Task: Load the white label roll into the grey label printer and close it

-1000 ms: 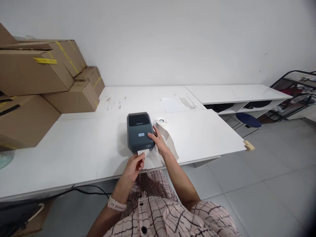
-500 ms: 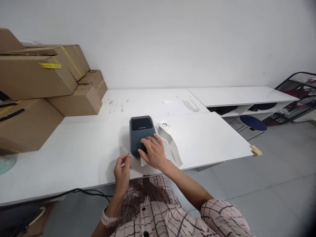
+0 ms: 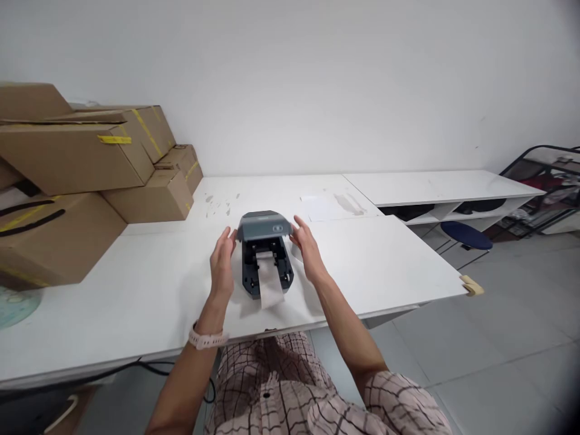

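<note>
A dark blue-grey label printer (image 3: 247,266) stands on the white table with its lid (image 3: 264,228) raised, showing the black inside. From the inside, a white paper strip (image 3: 270,283) runs out over the front edge. My left hand (image 3: 222,263) is at the lid's left edge, and my right hand (image 3: 308,246) is at its right edge; between them they hold the lid. Part of a white roll (image 3: 296,251) shows beside the printer, mostly hidden by my right hand.
Cardboard boxes (image 3: 67,157) with yellow tape are stacked at the left. A white sheet (image 3: 317,207) lies near the wall. Farther right are a shelf unit (image 3: 448,187), a blue stool (image 3: 466,234) and a black rack (image 3: 539,187). Tan padding (image 3: 472,286) covers the table corner.
The printer lid was shut and now stands raised, with the inside and paper strip showing. My left hand has moved up to the lid; my right hand has moved from its top to the right side.
</note>
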Tool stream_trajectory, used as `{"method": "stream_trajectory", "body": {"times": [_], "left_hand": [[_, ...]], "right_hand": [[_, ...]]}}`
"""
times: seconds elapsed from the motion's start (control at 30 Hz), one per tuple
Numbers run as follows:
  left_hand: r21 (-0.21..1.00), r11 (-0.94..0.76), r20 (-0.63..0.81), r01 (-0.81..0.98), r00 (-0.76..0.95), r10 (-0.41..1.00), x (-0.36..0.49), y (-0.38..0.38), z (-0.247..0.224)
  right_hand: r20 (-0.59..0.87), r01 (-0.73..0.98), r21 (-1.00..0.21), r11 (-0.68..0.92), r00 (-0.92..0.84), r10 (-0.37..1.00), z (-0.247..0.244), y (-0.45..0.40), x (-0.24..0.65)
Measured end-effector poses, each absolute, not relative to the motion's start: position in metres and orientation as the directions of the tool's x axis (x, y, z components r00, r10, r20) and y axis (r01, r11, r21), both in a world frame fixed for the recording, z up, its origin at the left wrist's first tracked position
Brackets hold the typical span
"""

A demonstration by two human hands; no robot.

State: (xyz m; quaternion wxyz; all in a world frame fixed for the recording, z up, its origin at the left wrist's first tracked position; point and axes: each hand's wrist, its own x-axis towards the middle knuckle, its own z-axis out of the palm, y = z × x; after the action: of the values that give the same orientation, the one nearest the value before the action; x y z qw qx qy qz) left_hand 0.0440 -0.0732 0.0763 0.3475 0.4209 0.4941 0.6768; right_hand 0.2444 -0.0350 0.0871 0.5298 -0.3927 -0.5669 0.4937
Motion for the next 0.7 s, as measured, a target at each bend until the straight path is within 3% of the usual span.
{"method": "stream_trajectory", "body": {"times": [0.07,0.17,0.27,0.33,0.4,0.47,0.6,0.7], "left_hand": [[0.971,-0.232,0.232,0.056,-0.449,0.863,0.038,-0.053,0.069],[0.968,0.016,0.108,0.251,-0.472,0.875,0.036,-0.032,0.041],[0.942,0.148,-0.013,0.301,-0.408,0.913,0.037,-0.025,0.017],[0.934,0.155,-0.024,0.321,-0.378,0.926,0.038,-0.026,0.01],[0.914,0.174,-0.026,0.366,-0.376,0.926,0.039,-0.027,0.012],[0.887,0.197,-0.023,0.418,-0.385,0.922,0.039,-0.028,0.017],[0.877,0.192,-0.007,0.44,-0.389,0.921,0.039,-0.029,0.024],[0.884,0.189,-0.005,0.428,-0.396,0.918,0.039,-0.03,0.025]], "right_hand": [[0.234,-0.123,-0.968,0.217,-0.149,0.961,0.105,-0.008,0.238],[0.293,-0.078,-0.956,0.284,-0.174,0.94,0.122,0.024,0.226],[0.474,0.204,-0.846,0.493,-0.139,0.87,0.121,0.038,0.212],[0.506,0.5,-0.65,0.573,-0.278,0.817,0.111,0.037,0.201],[0.338,0.68,-0.429,0.594,-0.489,0.804,0.097,0.035,0.19],[0.129,0.729,-0.303,0.614,-0.607,0.784,0.082,0.033,0.18],[-0.059,0.73,-0.252,0.635,-0.666,0.743,0.061,0.037,0.167],[-0.158,0.692,-0.29,0.661,-0.716,0.68,0.06,0.044,0.165]]}}
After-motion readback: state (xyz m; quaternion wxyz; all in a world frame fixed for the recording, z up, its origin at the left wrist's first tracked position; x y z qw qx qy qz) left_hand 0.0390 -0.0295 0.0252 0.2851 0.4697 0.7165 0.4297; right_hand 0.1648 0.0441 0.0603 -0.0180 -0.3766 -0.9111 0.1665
